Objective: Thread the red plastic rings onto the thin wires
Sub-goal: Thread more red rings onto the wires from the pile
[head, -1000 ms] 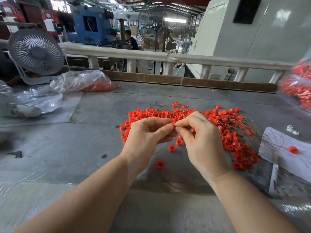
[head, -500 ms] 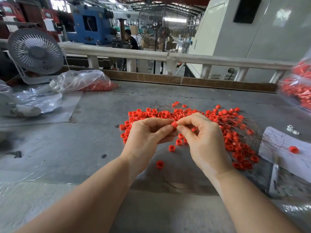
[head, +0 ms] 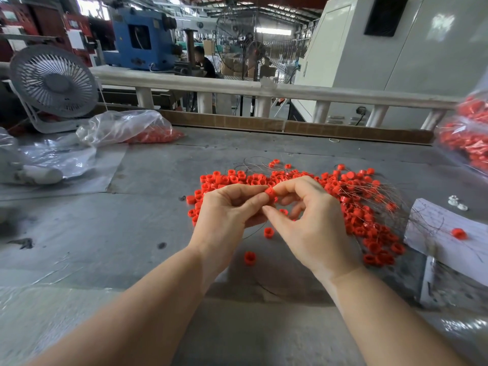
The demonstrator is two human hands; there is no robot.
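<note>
Red plastic ring (head: 269, 191), small and stubby, pinched between both hands just above the grey table (head: 148, 223). Left hand (head: 227, 215) curled, thumb and forefinger closing on the ring's near side. Right hand (head: 314, 220) meeting it from the other side with the forefinger tip, thumb stretched toward the left palm; whether that thumb also pins a wire, impossible to tell. Thin dark wire (head: 253, 233) curving out below the left hand and trailing toward the table's near edge.

Loose rings (head: 353, 207) heaped in a wide drift behind and right of the hands, tangled with more fine wires (head: 375, 191); a few strays (head: 249, 258) lying apart in front. Bags of red parts (head: 467, 138) at the far right and far left.

Likely handling: ring light, rigid, smooth and easily flicked away, so best taken by its outer wall with the bore left free. Wire probably springy and apt to wander, so best held close to its tip for aiming.
</note>
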